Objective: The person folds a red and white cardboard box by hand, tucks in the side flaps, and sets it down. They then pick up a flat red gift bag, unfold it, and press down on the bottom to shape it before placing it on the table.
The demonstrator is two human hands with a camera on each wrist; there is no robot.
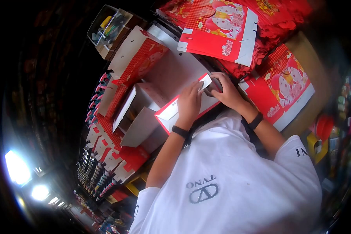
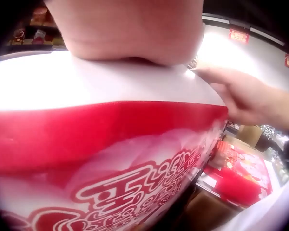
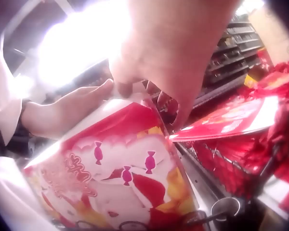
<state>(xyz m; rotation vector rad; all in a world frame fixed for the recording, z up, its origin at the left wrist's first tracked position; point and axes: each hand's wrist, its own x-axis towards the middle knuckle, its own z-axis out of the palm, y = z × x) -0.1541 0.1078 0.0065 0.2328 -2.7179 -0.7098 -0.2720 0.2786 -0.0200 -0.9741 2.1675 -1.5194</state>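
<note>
Carton point(image 1: 171, 112): red/white printed card, half-folded, on the surface point(image 1: 175, 70) dead centre, close to the person's chest. Left hand point(image 1: 189, 102) lies flat on its white panel, fingers straight, pressing down. Right hand point(image 1: 225, 91) sits at the carton's 2 o'clock, fingers curled, pinching the white flap point(image 1: 205, 81). Flat blanks point(image 1: 218, 29) are stacked at 12. My read: light, thin, stiff across panels, weak at creases, glossy so probably slick. Grip edges near folds, not mid-panel.

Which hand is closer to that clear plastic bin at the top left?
Left. The left hand lies flat on the red-and-white box, on the side facing the clear bin; the right hand pinches the box's flap beyond it, farther away.
</note>
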